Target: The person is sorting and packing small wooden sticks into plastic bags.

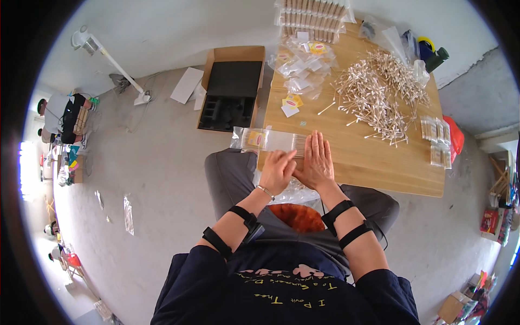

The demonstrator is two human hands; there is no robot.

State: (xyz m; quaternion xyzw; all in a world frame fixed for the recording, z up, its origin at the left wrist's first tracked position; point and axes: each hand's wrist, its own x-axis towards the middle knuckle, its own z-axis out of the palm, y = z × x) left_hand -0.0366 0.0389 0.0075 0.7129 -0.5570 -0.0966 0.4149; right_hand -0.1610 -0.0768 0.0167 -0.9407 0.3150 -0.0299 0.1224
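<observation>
Near the table's front left corner, my right hand [316, 162] lies with its fingers stretched out together, alongside a row of cotton swabs [298, 144]. My left hand [278, 172] is beside it, fingers curled in and fingertips close to the swabs' near ends. Whether anything is in those fingers is hidden. To the left of the row, a clear plastic bag [237, 138] with swabs and a yellow card [256, 138] reaches past the table's left edge. A pale flat piece [279, 141] sits between card and swab row.
A large loose heap of cotton swabs [379, 89] covers the table's right half. Empty clear bags [303, 65] and filled packs [313, 19] lie at the back left; small packs [436, 141] are at the right edge. An open cardboard box [232, 86] stands left of the table.
</observation>
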